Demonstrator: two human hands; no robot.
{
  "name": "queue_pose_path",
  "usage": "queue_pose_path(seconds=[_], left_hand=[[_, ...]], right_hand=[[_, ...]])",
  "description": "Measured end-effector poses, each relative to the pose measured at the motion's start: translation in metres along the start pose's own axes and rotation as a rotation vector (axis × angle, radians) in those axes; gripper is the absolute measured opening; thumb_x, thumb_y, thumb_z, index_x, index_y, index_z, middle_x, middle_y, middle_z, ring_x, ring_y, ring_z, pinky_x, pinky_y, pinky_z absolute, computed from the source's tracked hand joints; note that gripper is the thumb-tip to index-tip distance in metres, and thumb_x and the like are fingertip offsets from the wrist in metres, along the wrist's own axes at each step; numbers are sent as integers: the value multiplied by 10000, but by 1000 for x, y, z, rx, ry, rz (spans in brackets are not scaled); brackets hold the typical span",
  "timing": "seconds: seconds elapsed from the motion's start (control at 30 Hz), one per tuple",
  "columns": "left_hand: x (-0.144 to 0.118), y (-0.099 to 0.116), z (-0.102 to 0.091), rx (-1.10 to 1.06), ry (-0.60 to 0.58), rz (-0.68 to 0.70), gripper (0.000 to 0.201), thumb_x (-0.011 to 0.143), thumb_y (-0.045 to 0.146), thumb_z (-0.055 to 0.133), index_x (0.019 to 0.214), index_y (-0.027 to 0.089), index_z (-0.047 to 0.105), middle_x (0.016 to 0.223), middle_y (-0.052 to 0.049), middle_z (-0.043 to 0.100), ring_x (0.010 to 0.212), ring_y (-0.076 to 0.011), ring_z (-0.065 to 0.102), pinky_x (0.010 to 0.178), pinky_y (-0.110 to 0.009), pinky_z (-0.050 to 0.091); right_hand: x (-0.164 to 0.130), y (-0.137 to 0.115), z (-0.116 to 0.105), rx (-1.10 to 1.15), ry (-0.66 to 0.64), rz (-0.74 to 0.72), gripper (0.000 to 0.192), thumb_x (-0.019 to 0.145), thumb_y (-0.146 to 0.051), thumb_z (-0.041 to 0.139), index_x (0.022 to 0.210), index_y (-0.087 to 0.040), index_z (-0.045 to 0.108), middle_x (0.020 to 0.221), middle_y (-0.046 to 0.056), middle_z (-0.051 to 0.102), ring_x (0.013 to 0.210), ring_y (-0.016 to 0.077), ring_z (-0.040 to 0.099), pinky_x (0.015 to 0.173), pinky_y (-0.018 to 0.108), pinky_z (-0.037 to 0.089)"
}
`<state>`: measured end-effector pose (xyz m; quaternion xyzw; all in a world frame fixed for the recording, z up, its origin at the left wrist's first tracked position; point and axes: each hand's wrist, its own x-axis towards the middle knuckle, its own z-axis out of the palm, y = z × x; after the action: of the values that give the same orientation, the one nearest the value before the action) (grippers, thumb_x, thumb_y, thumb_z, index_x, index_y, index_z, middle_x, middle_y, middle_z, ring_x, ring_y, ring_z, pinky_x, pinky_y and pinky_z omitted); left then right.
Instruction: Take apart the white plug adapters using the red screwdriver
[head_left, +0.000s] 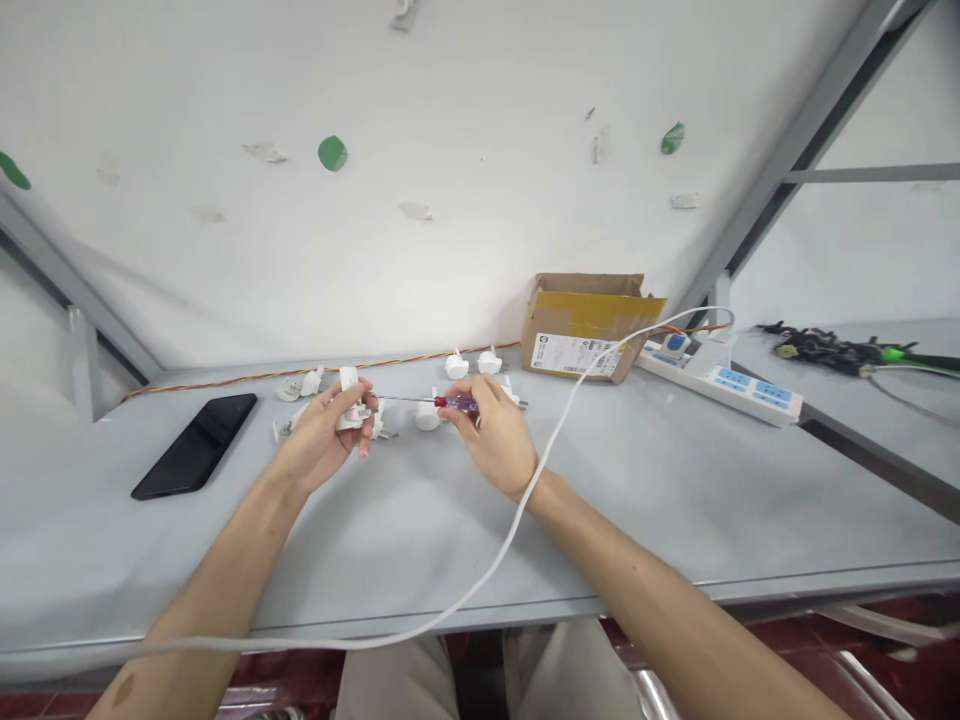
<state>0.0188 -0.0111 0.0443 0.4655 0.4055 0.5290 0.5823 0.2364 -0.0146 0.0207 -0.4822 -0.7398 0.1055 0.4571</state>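
White cable crosses the lower centre of the frame, running from the near desk edge over the right forearm and up toward the power strip at right of centre. Any wrist movement could snag this cable and jerk the tool off line. Grey desk carries everything. At mid-frame the left hand has its fingers closed around a white plug, held just above the desk surface, prongs pointing down and to the right. The right hand pinches the red-and-blue handle of a small screwdriver; its thin shaft reaches left to the plug. Because the plug is held in the air and not braced on the desk, the tip could slip out of the screw head and jab the left fingers, or the screw could drop and roll among the loose white plug parts lying just beside the hands. A black phone lies at left of centre, well apart. Farther back, more white parts sit near a cardboard box, and a twisted red-and-yellow wire runs along the wall.
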Motion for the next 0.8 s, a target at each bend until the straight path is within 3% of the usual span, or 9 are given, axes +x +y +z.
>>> queue_pose_path(seconds=[0.33,0.8], left_hand=[[1,-3,-1,-9,-15,-27,191,754,285,671,889,166,606,754,-10,550,533,-94,519,361,-212,428],[-1,0,1,-20,-28,-6,203,789,350,634,834,153,614,760,-15,537,521,-92,514,345,-214,427]], right_hand=[[0,-1,0,4,14,-45,98,879,-294,584,950,-236,549,965,21,583,773,156,587,669,287,452],[0,-4,-2,39,10,-51,92,893,-305,567,956,-238,570,971,25,582,776,144,596,654,268,473]])
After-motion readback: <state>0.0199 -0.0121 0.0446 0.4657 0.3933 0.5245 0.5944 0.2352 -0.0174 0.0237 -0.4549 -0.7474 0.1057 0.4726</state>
